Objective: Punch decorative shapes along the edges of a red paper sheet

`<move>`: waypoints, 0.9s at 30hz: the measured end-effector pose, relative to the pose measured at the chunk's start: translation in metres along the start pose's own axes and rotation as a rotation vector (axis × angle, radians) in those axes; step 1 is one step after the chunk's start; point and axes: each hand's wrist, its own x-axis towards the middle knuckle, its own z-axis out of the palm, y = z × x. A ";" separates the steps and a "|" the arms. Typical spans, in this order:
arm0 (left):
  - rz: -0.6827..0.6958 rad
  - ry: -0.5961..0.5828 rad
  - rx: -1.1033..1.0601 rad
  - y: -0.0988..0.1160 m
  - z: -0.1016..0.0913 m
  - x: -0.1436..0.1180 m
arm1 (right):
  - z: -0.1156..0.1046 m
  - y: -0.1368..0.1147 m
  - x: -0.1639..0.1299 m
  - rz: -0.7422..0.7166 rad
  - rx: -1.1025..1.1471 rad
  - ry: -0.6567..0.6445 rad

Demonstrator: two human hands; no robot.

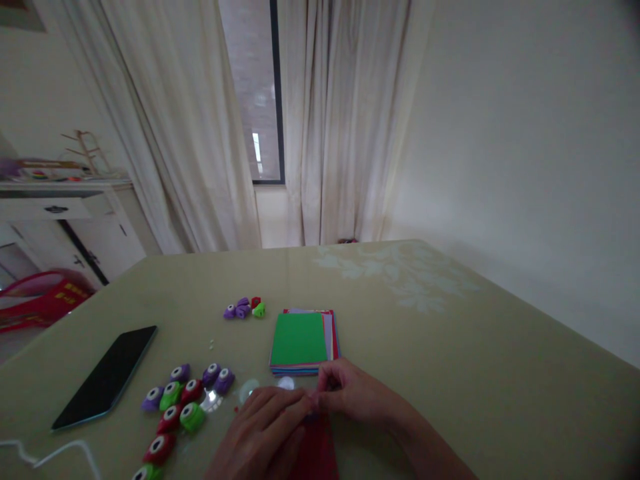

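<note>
My left hand (265,427) is at the lower middle, its fingers pressed together and bent over a sheet of red paper (320,453). Beside it, my right hand (357,393) comes in from the right with thumb and forefinger pinched. Both sets of fingertips meet near the red sheet's far edge, and what lies between them is too small and hidden to name. Just beyond is a stack of coloured paper squares (300,339), green on top. Left of my hands stand several small craft punches in purple, red (160,448) and green (193,417).
A dark tablet (106,377) lies at the left, near a white cable (60,450). More small punches (243,310) sit farther back. Round clear pieces (247,390) and tiny pale bits (211,345) are on the tabletop (480,380). A wall borders the table's right side.
</note>
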 end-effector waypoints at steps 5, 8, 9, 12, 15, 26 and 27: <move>-0.066 0.032 -0.082 -0.002 -0.003 -0.003 | 0.000 -0.001 0.000 0.053 0.005 0.010; -0.096 0.039 -0.124 -0.004 -0.002 -0.006 | -0.003 -0.003 -0.001 0.063 0.012 0.001; -0.102 0.040 -0.139 -0.005 -0.001 -0.007 | -0.005 -0.004 -0.002 0.062 0.000 0.007; -0.136 0.041 -0.178 -0.008 -0.001 -0.010 | -0.010 -0.008 -0.006 0.052 -0.067 0.061; -0.155 0.049 -0.188 -0.009 -0.003 -0.009 | -0.015 -0.012 -0.010 0.052 -0.114 0.085; -0.188 -0.127 0.003 -0.001 0.009 -0.003 | -0.013 -0.013 -0.013 0.114 -0.399 0.105; -0.186 -0.145 0.002 0.001 0.010 -0.002 | -0.012 -0.013 -0.013 0.127 -0.418 0.109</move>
